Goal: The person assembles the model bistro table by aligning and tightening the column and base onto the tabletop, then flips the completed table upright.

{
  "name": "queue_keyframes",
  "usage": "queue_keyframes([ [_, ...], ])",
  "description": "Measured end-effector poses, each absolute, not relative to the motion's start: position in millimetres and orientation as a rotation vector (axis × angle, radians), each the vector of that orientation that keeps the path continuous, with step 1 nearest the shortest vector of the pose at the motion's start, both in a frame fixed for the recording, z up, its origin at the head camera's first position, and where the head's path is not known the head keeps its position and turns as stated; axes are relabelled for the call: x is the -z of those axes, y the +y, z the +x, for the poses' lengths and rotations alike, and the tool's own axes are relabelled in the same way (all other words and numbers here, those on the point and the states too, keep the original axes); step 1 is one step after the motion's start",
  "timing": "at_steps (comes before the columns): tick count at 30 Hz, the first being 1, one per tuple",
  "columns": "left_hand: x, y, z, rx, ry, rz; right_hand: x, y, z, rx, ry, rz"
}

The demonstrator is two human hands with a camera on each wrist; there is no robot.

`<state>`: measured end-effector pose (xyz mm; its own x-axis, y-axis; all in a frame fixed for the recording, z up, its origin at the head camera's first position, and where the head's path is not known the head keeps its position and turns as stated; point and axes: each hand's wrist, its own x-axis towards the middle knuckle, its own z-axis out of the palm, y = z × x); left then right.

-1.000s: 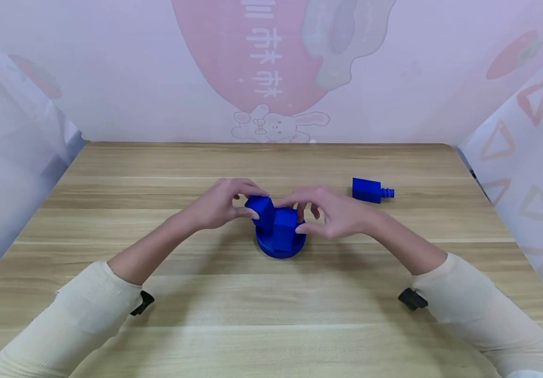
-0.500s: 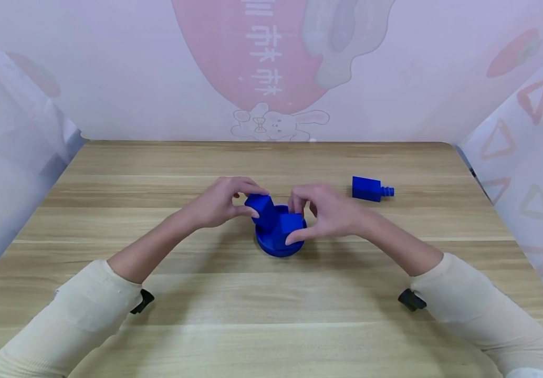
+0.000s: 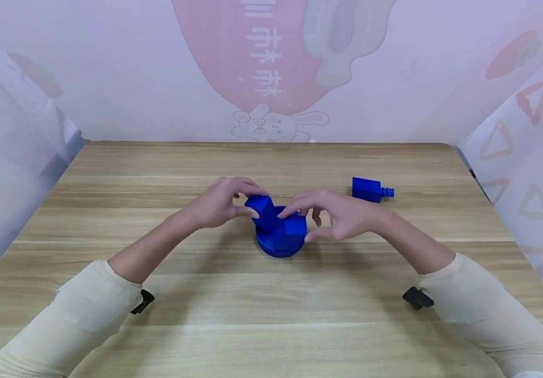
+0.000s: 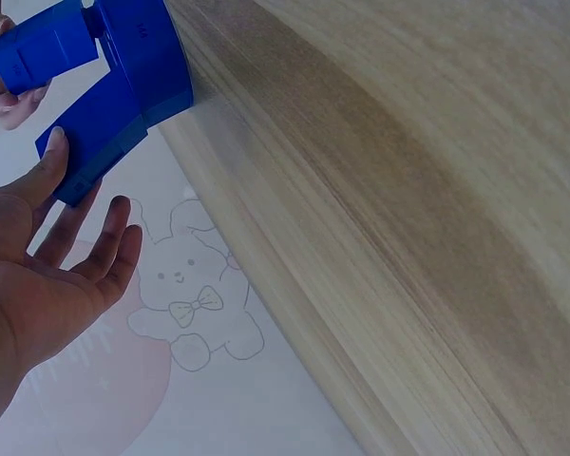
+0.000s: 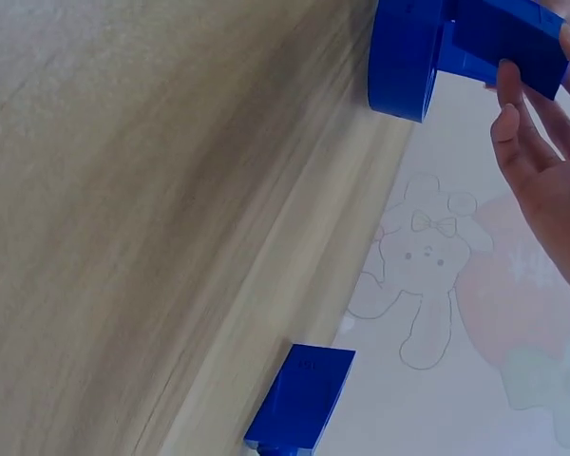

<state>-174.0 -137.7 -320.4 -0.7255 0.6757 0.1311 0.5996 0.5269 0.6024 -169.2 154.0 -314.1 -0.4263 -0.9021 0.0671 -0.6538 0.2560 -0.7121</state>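
A round blue base (image 3: 278, 252) sits mid-table with two blue angular blocks rising from it. My left hand (image 3: 221, 202) pinches the left angular block (image 4: 100, 138) near its top, thumb on one face and fingers behind; that block leans outward from the base. Around the right angular block (image 3: 295, 227) are the thumb and fingers of my right hand (image 3: 340, 215), with one fingertip laid on its flat face in the right wrist view. A narrow neck shows between this block and the base in the left wrist view.
A loose blue block (image 3: 366, 190) with a ridged, screw-like stub lies on the wooden table (image 3: 271, 315), behind and right of the base. A printed curtain (image 3: 148, 73) hangs along the table's back edge, and others close in both sides.
My right hand has shifted its fingers around the right block, which has turned on the base. The left hand keeps its pinch and has not moved.
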Motion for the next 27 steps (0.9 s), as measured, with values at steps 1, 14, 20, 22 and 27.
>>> queue_keyframes([
  [1, 320.5, -137.8, -174.1, -0.969, 2.640, 1.109, 313.7, 154.3, -169.4, 0.966, 2.171, -1.430],
  [14, 320.5, -139.4, -174.6, -0.970, 2.652, 1.126, 324.3, 131.9, -168.4, 1.030, 2.353, -1.470],
  [20, 320.7, -139.3, -174.3, -0.978, 2.650, 1.120, 330.9, 123.5, -165.9, 1.027, 2.416, -1.608],
  [22, 320.5, -139.1, -174.1, -0.976, 2.653, 1.115, 331.5, 123.2, -165.4, 1.020, 2.417, -1.637],
  [27, 319.7, -138.9, -173.4, -0.961, 2.656, 1.105, 328.3, 128.5, -163.2, 0.978, 2.338, -1.611],
])
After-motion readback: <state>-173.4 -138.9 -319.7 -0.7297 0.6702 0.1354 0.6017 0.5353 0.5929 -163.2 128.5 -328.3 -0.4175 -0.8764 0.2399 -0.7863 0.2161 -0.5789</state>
